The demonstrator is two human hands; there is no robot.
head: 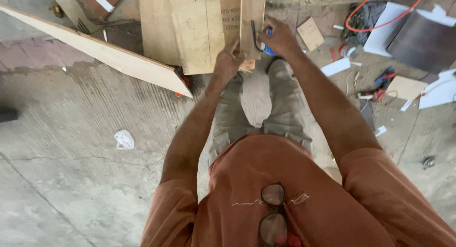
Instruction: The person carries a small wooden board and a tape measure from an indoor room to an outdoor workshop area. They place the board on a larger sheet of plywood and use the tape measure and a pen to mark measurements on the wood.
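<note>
I see my left hand (228, 61) gripping a narrow wooden strip (251, 19) upright, while my right hand (280, 38) pinches its edge beside a blue object (269, 49).

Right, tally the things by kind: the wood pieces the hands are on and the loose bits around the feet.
Narrow wood strip, gripped by left hand and right hand: 1
Long angled board: 1
Big plywood sheet: 1
Orange cable: 1
Crumpled white wrapper: 1
Glasses on shirt: 1
Total: 6

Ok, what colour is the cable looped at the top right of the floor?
Orange-red; the cable shows best in the head view, beside the white sheets.
</note>
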